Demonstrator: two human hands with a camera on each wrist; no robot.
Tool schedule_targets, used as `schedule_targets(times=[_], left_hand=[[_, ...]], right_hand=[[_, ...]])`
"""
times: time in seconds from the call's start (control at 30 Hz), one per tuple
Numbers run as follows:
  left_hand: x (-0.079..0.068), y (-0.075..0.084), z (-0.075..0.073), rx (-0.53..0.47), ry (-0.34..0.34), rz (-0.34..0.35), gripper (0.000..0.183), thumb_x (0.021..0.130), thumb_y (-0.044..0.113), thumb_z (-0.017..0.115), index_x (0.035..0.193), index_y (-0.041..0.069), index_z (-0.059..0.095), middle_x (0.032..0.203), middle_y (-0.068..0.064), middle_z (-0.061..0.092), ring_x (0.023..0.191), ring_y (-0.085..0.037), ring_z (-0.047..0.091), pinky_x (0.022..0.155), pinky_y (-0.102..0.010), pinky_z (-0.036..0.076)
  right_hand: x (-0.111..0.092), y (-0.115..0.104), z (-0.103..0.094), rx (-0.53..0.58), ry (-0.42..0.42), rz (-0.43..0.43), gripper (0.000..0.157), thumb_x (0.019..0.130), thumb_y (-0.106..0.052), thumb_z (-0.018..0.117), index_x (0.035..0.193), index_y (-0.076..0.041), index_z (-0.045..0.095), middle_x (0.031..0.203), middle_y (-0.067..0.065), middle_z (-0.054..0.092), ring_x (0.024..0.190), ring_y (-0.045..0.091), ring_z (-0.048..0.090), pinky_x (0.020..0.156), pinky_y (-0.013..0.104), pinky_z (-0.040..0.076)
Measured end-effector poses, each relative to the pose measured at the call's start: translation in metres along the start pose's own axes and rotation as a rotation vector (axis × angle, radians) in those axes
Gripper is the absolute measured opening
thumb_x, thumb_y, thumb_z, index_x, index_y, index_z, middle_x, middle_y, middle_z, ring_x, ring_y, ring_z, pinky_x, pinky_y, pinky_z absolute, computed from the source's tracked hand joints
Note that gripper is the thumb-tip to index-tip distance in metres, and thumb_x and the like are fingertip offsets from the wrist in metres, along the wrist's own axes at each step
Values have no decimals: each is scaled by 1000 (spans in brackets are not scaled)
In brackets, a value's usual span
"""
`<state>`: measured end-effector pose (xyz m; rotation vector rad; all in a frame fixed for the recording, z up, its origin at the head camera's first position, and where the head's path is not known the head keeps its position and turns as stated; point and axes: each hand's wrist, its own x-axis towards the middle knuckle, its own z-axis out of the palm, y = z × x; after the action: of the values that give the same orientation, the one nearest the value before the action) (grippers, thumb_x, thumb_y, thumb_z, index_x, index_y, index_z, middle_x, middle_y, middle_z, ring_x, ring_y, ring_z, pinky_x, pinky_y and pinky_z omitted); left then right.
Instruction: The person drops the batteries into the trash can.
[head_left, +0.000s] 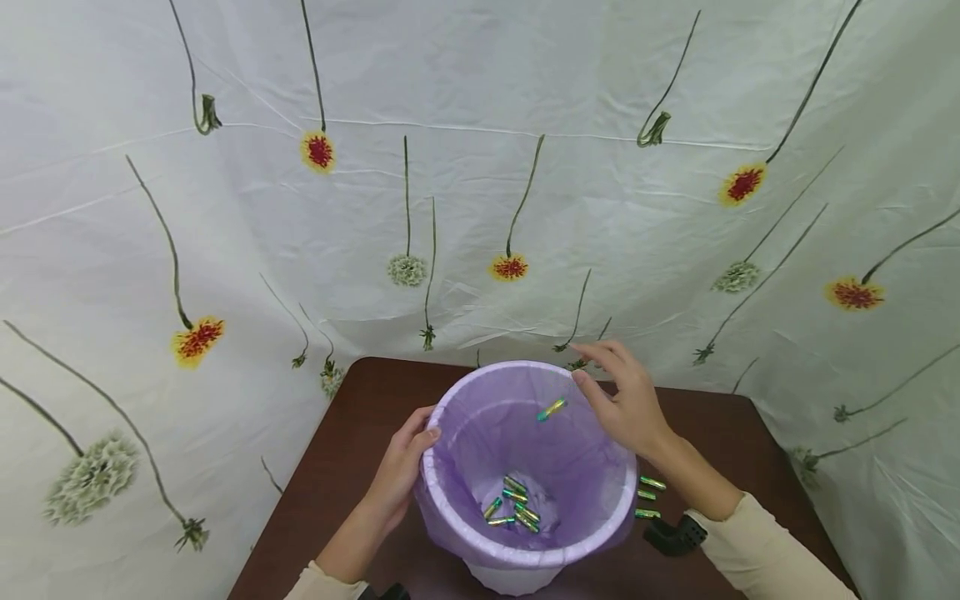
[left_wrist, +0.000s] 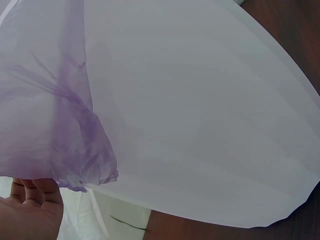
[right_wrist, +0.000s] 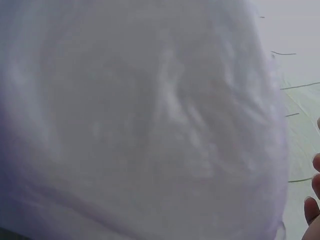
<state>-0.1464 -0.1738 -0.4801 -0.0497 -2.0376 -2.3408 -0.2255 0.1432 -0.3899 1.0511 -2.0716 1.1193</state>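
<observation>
A white waste bin (head_left: 516,578) with a purple liner bag (head_left: 472,433) folded over its rim stands in front of me. My left hand (head_left: 405,458) grips the rim at the left, thumb on top and fingers outside; in the left wrist view its fingers (left_wrist: 35,192) are under the liner's loose edge. Over the back right rim my right hand (head_left: 626,404) has its fingers spread, holding nothing. One green and gold battery (head_left: 552,408) is in mid-air inside the bin, just left of that hand. Several similar batteries (head_left: 517,504) lie on the bin's bottom.
Three more batteries (head_left: 648,496) lie on the dark brown table (head_left: 382,392), right of the bin near my right wrist. A white cloth (head_left: 465,200) printed with flowers hangs behind the table and along both sides. A black wrist device (head_left: 675,536) is on my right wrist.
</observation>
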Motion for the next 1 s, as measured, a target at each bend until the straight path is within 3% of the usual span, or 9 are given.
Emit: schedule_targets(times=[0.17, 0.53, 0.77, 1.0], left_hand=[[1, 1, 1, -3, 5, -1, 35, 100, 14, 54, 133, 4, 61, 125, -19, 60, 108, -30, 59, 87, -32, 52], [3, 1, 1, -14, 0, -16, 36, 101, 14, 53, 135, 6, 60, 128, -18, 59, 111, -33, 58, 88, -32, 52], [2, 1, 1, -22, 6, -12, 36, 101, 14, 53, 135, 5, 60, 127, -18, 59, 109, -32, 58, 87, -33, 52], [1, -1, 1, -15, 3, -20, 35, 101, 15, 53, 135, 5, 60, 127, -18, 59, 110, -33, 58, 87, -34, 52]], right_hand=[[-2, 3, -7, -15, 18, 42, 38, 92, 4, 69, 129, -3, 69, 118, 7, 65, 101, 23, 59, 86, 37, 48], [-20, 17, -27, -53, 46, 83, 32, 90, 6, 69, 121, -4, 73, 117, 7, 68, 96, 29, 62, 84, 28, 47], [-35, 25, -36, -93, 74, 107, 32, 88, 8, 72, 117, -5, 74, 109, 7, 70, 85, 23, 58, 78, 24, 43], [-53, 35, -45, -137, 77, 183, 29, 89, 5, 72, 116, -5, 74, 105, 1, 68, 85, 23, 60, 78, 23, 43]])
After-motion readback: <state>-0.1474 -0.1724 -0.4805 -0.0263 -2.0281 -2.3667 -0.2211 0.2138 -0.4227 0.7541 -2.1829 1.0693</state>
